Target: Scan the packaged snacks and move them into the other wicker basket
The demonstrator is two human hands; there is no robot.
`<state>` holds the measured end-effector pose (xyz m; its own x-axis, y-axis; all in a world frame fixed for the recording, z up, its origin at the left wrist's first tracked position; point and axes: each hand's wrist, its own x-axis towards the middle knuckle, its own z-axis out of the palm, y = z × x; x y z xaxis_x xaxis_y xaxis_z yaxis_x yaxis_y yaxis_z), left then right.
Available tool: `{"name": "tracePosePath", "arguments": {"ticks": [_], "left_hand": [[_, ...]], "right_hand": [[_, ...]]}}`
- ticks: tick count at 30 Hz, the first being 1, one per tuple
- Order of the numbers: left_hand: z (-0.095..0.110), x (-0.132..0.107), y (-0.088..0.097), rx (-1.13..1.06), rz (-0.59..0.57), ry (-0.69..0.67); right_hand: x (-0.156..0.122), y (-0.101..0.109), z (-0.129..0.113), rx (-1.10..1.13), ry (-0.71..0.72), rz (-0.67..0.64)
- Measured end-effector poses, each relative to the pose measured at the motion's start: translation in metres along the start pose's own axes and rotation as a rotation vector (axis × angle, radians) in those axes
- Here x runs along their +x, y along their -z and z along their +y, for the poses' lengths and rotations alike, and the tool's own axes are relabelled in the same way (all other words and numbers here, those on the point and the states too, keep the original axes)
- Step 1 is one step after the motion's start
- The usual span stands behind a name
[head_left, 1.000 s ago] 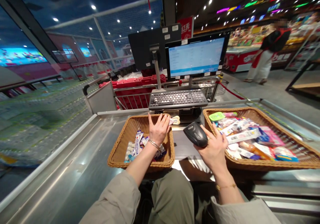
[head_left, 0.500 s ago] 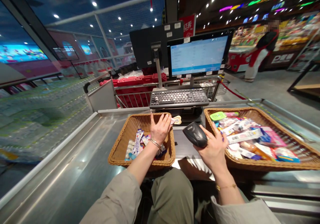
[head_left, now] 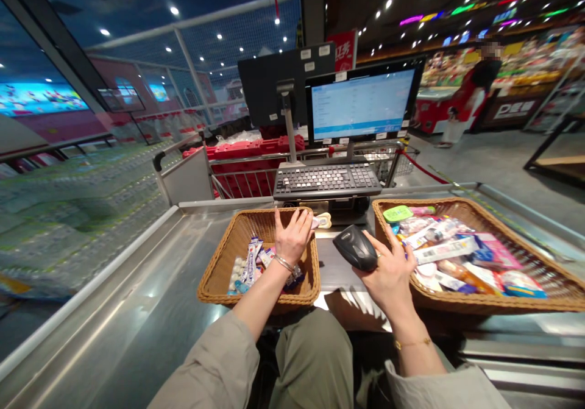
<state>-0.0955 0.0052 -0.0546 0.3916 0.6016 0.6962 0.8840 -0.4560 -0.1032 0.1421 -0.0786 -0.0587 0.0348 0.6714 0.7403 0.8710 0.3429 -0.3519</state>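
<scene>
My right hand (head_left: 388, 275) is wrapped round a black barcode scanner (head_left: 355, 247), its head turned toward the left basket. Over the right side of the left wicker basket (head_left: 214, 269), my left hand (head_left: 293, 235) has its fingers stretched forward, with the thumb side hidden. A small cream-coloured item (head_left: 322, 220) pokes out past those fingers, apparently gripped between thumb and fingers; its kind is unclear. Inside that basket lie slim blue-and-white packets (head_left: 252, 259) and a pack of round white pieces (head_left: 237, 270). Beside my right hand, the larger wicker basket (head_left: 493, 302) holds many mixed packaged goods (head_left: 445, 250).
Both baskets stand on a metal counter (head_left: 150, 293). Behind them are a keyboard (head_left: 326, 179), a lit monitor (head_left: 363, 104) and a second screen seen from behind (head_left: 278, 86). Beyond stands a shopping cart (head_left: 242, 174). A person (head_left: 475, 92) is at the back right.
My hands, the scanner and the cream-coloured item stay almost where they were. In the background the person has shifted slightly left.
</scene>
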Motion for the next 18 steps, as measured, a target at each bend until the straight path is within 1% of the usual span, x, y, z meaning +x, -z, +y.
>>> {"name": "tracePosePath", "arguments": {"ticks": [5,10,15,18], "left_hand": [[-0.0005,-0.0002,-0.0009,0.014,0.027,-0.009],[-0.0006,0.0002,0.0008,0.001,0.005,0.002],[0.0004,0.0006,0.0027,0.0,0.016,0.002],[0.0009,0.0004,0.0028,0.008,0.018,0.008]], "right_hand": [[0.0007,0.0012,-0.0023,-0.009,-0.005,-0.016],[0.0005,0.0014,-0.0026,0.002,0.003,-0.011],[-0.0004,0.0008,-0.001,0.007,-0.006,-0.024],[-0.0004,0.0008,0.0003,0.005,-0.007,0.0]]}}
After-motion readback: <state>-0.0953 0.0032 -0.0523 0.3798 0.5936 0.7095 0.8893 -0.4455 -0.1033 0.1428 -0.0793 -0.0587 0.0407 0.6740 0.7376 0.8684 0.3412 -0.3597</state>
